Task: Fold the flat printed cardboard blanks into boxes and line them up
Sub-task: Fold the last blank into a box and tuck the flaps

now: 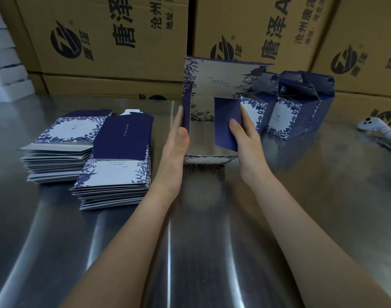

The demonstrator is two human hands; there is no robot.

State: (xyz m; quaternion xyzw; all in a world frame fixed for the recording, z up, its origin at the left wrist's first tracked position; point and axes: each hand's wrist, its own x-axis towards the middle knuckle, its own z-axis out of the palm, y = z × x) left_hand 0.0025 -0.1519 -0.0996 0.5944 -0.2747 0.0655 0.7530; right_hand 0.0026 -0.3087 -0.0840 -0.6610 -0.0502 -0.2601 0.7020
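Note:
A half-folded blue-and-white floral box blank [214, 85] stands upright on the steel table [212, 218], its silver inside facing me. My left hand [178, 143] presses flat against its left side panel with straight fingers. My right hand [245, 134] holds the navy right flap, thumb on its face and fingers behind it. Two stacks of flat blanks [114, 165] lie to the left. Folded boxes [288, 107] stand in a row just right of the blank.
Large brown shipping cartons [114, 41] wall off the back of the table. A white controller [377, 127] and a dark phone edge [390, 146] lie at the far right. White foam pieces [3, 52] are stacked at the far left.

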